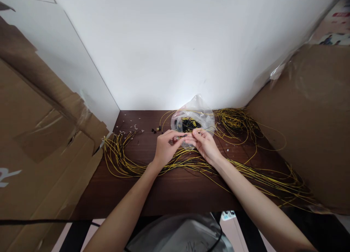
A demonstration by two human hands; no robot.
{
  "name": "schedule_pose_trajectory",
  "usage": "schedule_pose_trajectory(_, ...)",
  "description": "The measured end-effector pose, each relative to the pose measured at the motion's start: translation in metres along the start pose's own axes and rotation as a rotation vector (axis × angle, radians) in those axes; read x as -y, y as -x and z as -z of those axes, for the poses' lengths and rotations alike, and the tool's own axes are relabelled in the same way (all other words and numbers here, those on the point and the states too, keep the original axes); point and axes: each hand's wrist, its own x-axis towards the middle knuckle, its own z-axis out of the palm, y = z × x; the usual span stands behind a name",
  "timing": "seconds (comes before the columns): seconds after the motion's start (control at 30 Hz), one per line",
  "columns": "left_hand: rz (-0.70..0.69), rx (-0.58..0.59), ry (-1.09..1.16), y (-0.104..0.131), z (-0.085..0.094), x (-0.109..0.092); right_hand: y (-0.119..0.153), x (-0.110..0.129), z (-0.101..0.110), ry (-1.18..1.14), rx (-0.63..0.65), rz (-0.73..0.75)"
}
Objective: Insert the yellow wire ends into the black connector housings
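Note:
Both hands meet above the middle of the table, in front of an open clear plastic bag (pixel 206 119) with small black and yellow parts (pixel 188 124) in it. My left hand (pixel 167 146) pinches a small black piece (pixel 185 135) between thumb and fingers; its exact kind is too small to tell. My right hand (pixel 205 145) pinches a thin yellow wire close to that piece. Below the hands, a long bundle of yellow and black wires (pixel 172 166) runs across the table.
A tangled coil of yellow and black wires (pixel 232 120) lies at the back right. Small white bits (pixel 131 127) and a few black pieces (pixel 154 130) are scattered at the back left. Cardboard boxes stand left (pixel 41 142) and right (pixel 306 128); a white wall (pixel 175 55) rises behind.

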Motion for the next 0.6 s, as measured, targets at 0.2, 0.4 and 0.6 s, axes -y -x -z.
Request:
schedule_pose_trajectory(0.2, -0.001, 0.001, -0.014, -0.0002, 0.0001, -0.0017, 0.0028, 0.0008, -0.0014, 0.048, -0.014, 0.026)
schedule_pose_trajectory(0.4, -0.014, 0.0, -0.026, -0.0006, 0.0001, -0.0031, 0.0031, 0.0, -0.0011, 0.097, -0.004, 0.011)
schedule_pose_trajectory(0.6, -0.002, -0.005, -0.016, -0.0003, -0.0007, -0.0001, 0.0003, -0.0028, 0.0008, 0.074, 0.008, 0.029)
